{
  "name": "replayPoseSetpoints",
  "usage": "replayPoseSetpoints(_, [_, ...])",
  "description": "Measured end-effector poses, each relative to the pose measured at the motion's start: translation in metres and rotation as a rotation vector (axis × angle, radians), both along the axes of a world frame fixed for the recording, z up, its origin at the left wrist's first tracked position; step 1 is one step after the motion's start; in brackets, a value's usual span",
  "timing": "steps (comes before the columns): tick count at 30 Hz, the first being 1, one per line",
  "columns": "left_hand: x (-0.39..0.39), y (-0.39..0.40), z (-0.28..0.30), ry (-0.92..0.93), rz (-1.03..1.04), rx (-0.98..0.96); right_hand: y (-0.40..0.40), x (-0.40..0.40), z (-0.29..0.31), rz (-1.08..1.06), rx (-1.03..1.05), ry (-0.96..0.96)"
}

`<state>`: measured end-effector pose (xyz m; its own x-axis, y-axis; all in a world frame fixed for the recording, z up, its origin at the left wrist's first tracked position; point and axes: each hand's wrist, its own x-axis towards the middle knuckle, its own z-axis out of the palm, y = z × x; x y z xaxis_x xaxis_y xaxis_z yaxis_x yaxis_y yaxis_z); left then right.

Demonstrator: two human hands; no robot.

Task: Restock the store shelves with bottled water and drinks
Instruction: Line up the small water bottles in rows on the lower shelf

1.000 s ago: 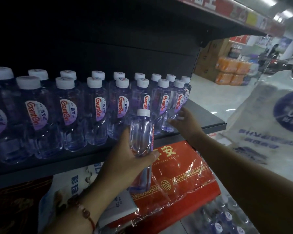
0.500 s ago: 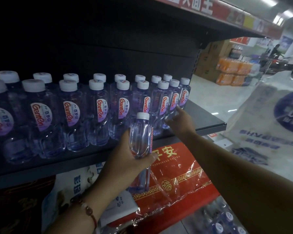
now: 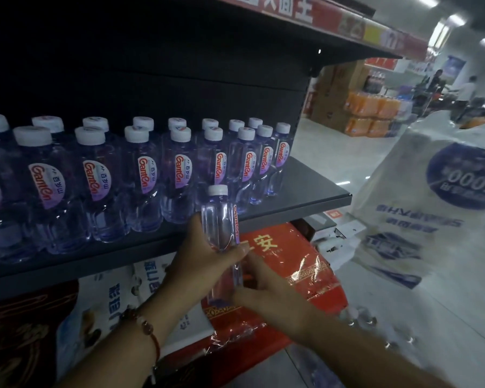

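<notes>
Centrally, just below mid-frame, the left hand point(image 3: 205, 256) is wrapping its fingers and thumb around the body of a clear water bottle point(image 3: 220, 219), which is standing upright in the air in front of the shelf edge, its white cap point(image 3: 218, 189) pointing up. The right hand point(image 3: 266, 289) is meeting the same bottle lower down, its fingers point(image 3: 249, 264) lying against the bottle's lower part from the right; whether they are curling fully around it cannot be told. A red beaded bracelet point(image 3: 149, 329) is circling the left wrist toward the lower left. Behind the held bottle, two rows of capped bottles point(image 3: 140, 175) with red-lettered labels are standing on the dark shelf point(image 3: 314, 189), running from the left edge to right of centre; the shelf's right end is showing bare surface. Below the shelf, a red plastic-wrapped pack point(image 3: 297, 264) is lying behind the hands. At the right of the frame a white printed bag point(image 3: 431, 208) is standing, and orange drink packs point(image 3: 373, 113) are stacked in the upper right background.
</notes>
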<state>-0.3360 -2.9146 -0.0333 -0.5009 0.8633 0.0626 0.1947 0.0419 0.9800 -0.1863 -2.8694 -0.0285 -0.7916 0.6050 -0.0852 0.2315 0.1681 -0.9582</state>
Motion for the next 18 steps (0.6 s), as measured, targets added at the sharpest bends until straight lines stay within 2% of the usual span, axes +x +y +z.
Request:
replayPoseSetpoints(4, [0.014,0.003,-0.004,0.037,-0.032,-0.022,0.001,0.005,-0.012,-0.18,0.059,-0.019])
replayPoseSetpoints(10, [0.024,-0.002,0.001,0.253,-0.182,-0.049,0.021,0.02,-0.013,-0.179,0.134,-0.023])
replayPoseSetpoints(13, [0.024,-0.004,0.009,0.472,-0.193,-0.126,0.041,0.025,-0.008,-0.231,0.087,0.008])
replayPoseSetpoints(16, [0.025,-0.004,0.015,0.861,-0.181,-0.246,0.065,0.026,0.002,-0.316,0.112,0.024])
replayPoseSetpoints(18, [0.027,-0.005,0.019,0.996,-0.148,-0.316,0.085,0.026,0.009,-0.372,0.147,0.025])
